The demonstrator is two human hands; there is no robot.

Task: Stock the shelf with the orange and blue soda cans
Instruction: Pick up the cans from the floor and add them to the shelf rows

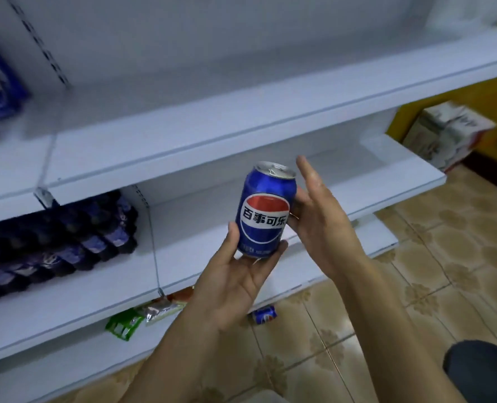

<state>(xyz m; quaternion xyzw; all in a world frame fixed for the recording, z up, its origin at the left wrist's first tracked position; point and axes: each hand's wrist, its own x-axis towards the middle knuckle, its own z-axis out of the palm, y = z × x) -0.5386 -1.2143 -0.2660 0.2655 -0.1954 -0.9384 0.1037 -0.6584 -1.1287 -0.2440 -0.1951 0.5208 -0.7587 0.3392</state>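
**Head camera: blue soda can point(266, 210) held in front of the white shelf point(183, 257)**

Head view: the left hand point(235, 274) grips the can's base between thumb and curled fingers. The can is slightly tilted, top up, in the air in front of the shelf. The right hand point(319, 216) stands close beside the can with fingers straight and spread; contact cannot be told. A second blue can point(264, 314) lies on the tiled floor point(415, 257). Dark blue packets point(67, 242) fill the shelf's left bay.
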